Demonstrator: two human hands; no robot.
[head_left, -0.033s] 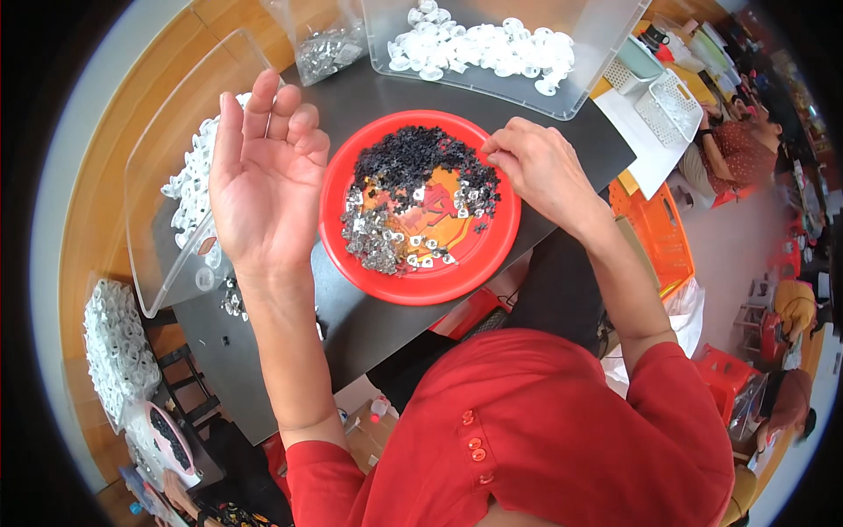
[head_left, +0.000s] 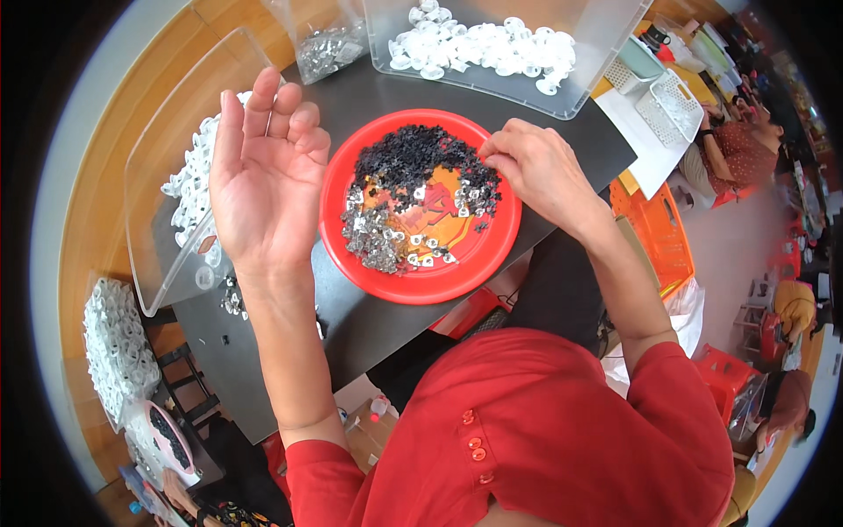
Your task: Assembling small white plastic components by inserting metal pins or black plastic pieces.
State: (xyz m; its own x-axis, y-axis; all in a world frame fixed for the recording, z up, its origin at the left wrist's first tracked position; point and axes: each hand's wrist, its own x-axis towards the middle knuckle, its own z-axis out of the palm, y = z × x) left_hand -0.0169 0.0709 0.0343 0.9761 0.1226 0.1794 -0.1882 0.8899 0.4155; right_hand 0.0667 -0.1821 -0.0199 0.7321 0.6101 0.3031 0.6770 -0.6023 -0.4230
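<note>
Pinching small parts at the red plate (head_left: pixel 413 285), the right hand (head_left: pixel 537 167) works; left hand (head_left: pixel 263 176) lies open, empty.

a clear bin (head_left: pixel 606 53) of white plastic caps (head_left: pixel 492 44) sits at the far edge of the dark table (head_left: pixel 369 325). an orange crate (head_left: pixel 659 228) stands beside the table, a white basket (head_left: pixel 672 105) beyond it, other people farther right.

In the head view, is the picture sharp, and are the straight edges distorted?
Head view: even bright light; the left hand, right hand and red plate are sharp; the clear bin's edges bow toward the rim; black corners surround the round image.
</note>
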